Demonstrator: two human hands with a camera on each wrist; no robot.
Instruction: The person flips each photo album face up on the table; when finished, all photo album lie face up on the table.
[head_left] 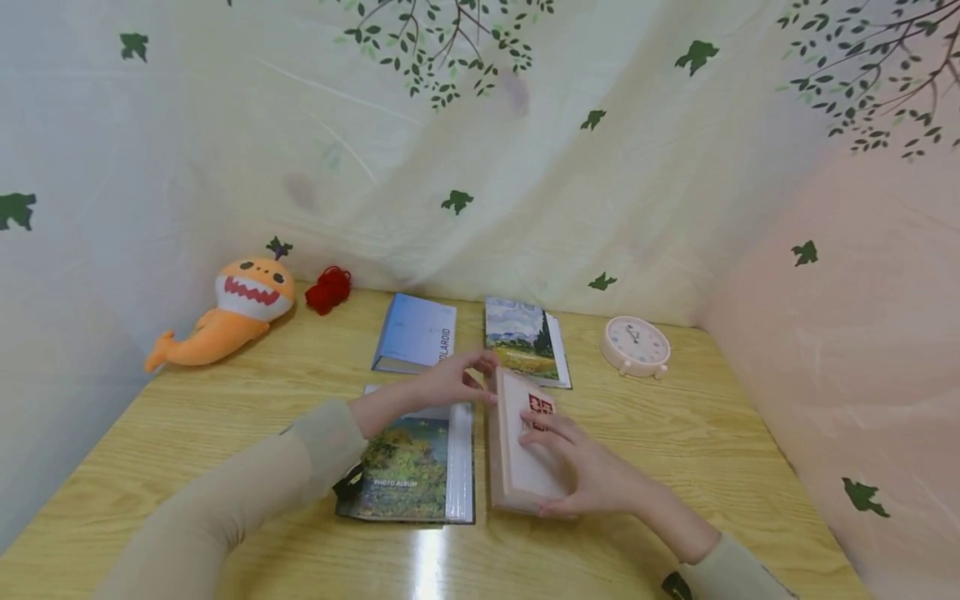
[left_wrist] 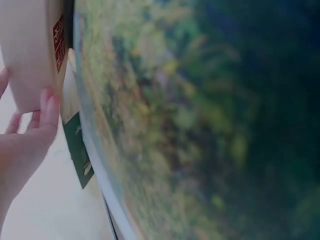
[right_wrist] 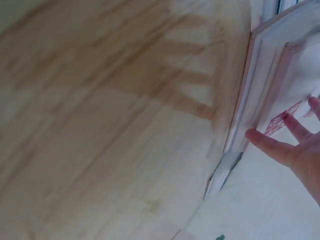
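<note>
A thick, pale book-shaped box [head_left: 528,450] with a red label [head_left: 542,410] sits right of the table's middle, its left side facing me. My left hand [head_left: 452,382] holds its far left corner between thumb and fingers; in the left wrist view, fingertips [left_wrist: 49,107] touch the box's end. My right hand [head_left: 596,471] rests over the cover with spread fingers, the thumb at the near edge. In the right wrist view those fingers [right_wrist: 272,147] lie across the rim and label. Beneath my left forearm lies a photo album [head_left: 408,467] with a painted cover, partly covered by the arm.
Behind the hands lie a blue album [head_left: 416,329] and an album with a landscape cover [head_left: 525,337]. A pink clock [head_left: 636,346] is at the right. An orange plush shark [head_left: 232,321] and red yarn [head_left: 328,290] sit back left, against the leaf-printed curtain [head_left: 420,167].
</note>
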